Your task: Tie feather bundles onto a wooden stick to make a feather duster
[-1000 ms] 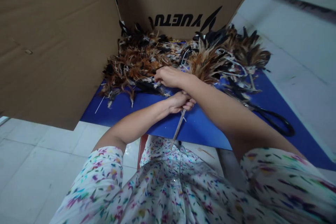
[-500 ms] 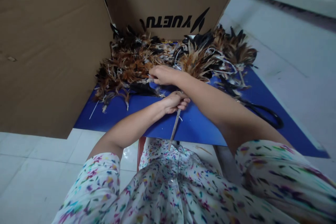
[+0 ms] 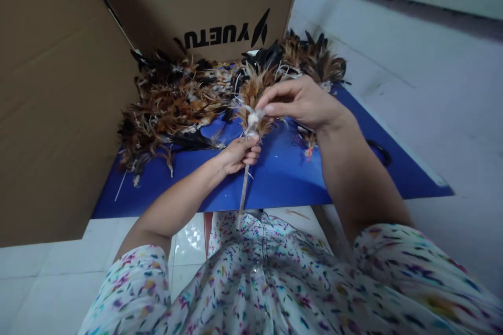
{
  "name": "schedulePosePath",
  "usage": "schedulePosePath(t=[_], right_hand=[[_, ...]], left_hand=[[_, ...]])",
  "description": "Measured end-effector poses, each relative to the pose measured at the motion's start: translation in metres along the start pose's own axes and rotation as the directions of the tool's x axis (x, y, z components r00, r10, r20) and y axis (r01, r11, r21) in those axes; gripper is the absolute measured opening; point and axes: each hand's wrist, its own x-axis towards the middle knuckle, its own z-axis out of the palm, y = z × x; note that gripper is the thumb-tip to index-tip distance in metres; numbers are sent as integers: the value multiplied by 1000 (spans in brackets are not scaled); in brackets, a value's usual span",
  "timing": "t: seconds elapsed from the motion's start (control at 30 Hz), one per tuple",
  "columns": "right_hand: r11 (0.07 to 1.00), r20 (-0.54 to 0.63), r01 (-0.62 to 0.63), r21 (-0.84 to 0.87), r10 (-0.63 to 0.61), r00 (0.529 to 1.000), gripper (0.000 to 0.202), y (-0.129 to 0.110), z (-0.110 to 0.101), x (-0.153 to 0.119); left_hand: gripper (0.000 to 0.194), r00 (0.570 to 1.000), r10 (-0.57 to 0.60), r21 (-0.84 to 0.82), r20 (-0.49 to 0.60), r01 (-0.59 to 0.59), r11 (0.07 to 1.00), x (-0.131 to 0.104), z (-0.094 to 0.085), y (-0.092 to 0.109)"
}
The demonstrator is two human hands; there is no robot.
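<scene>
In the head view my left hand [image 3: 242, 154] is closed around the thin wooden stick [image 3: 244, 188] of a feather duster, just below its feathers. Brown and black feathers [image 3: 251, 86] fan out from the stick's far end, away from me. My right hand [image 3: 304, 103] is at the right side of the duster, thumb and forefinger pinched on a pale, downy feather [image 3: 257, 113] at the base of the bunch. A white string [image 3: 237, 84] loops beside the feathers. The stick's lower end points toward my lap.
A heap of loose brown and black feathers [image 3: 168, 99] covers the left of the blue board [image 3: 291, 183]. Another feather bunch [image 3: 314, 57] lies at the back right. Cardboard [image 3: 43, 94] stands at the left, and a printed carton panel [image 3: 188, 0] behind. A black cord [image 3: 380, 151] lies on the right.
My right hand has moved from the left of the duster, across it, to its right side, and now pinches pale down. My left hand keeps its hold on the stick. The view has turned right.
</scene>
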Motion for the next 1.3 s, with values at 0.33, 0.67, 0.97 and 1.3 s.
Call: schedulePosePath(t=[0.33, 0.67, 0.97, 1.3], right_hand=[[961, 279, -9, -276, 89, 956, 17, 41, -1, -10], [954, 235, -93, -285, 163, 958, 19, 42, 3, -12], [929, 206, 21, -370, 60, 977, 17, 35, 5, -12], [874, 224, 55, -484, 63, 972, 20, 27, 8, -11]], left_hand=[[12, 999, -32, 54, -7, 32, 998, -1, 3, 1], [12, 996, -90, -21, -14, 89, 996, -3, 2, 2], [27, 995, -96, -54, -21, 95, 994, -4, 6, 3], [39, 999, -3, 59, 36, 1, 998, -3, 4, -3]])
